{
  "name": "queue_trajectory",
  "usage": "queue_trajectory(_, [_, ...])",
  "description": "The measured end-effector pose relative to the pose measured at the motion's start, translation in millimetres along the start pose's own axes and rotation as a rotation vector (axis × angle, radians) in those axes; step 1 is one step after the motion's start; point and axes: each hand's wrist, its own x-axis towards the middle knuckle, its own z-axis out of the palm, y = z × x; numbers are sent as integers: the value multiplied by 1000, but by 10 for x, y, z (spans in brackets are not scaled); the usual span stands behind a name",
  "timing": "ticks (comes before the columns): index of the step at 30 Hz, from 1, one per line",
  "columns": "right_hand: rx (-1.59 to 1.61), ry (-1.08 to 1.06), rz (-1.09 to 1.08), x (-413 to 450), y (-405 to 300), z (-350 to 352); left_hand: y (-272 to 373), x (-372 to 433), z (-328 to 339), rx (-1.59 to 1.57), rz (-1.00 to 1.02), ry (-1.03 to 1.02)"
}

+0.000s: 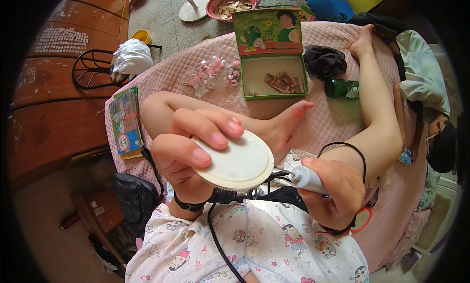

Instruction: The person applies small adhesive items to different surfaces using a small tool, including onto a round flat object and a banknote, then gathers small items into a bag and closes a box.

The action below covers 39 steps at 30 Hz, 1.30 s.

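Note:
My left hand point(187, 147) grips a round, off-white disc point(242, 165) that has a raised inner face and a finely ridged rim. Its fingers lie across the upper left of the disc; the thumb is hidden. In my right hand point(339, 187) is a small pale grey handheld tool point(308, 178) with a thin metal tip. That tip points at the disc's right edge; I cannot tell whether it touches. A black cord point(363, 156) loops above the right hand. Both hands are over my lap, above a shirt point(271, 242) printed with cartoon figures.
On the pink quilted bedding point(165, 75) are an open green box point(273, 96) with paper pieces, clear bags of pink beads point(211, 70), a dark cloth point(325, 61), a green bottle point(341, 88), books point(126, 121) and a black bag point(134, 198). Another person point(422, 77) lies at right.

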Motion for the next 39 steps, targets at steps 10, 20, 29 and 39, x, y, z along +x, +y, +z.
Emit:
queue_trajectory(10, [-9,20,9,10,-17,0,5,-8,-22,-9,17,5])
queue_trajectory(20, [-10,31,36,6,-33,9,27,-7,-78,-38,9,-2])
queue_trajectory(29, [-11,-7,222,19,-44,47,-7,-35,-93,56,33,29])
queue_trajectory(39, [-4,-40,194,3,-25,59,35,-40,-80,149,-65,36])
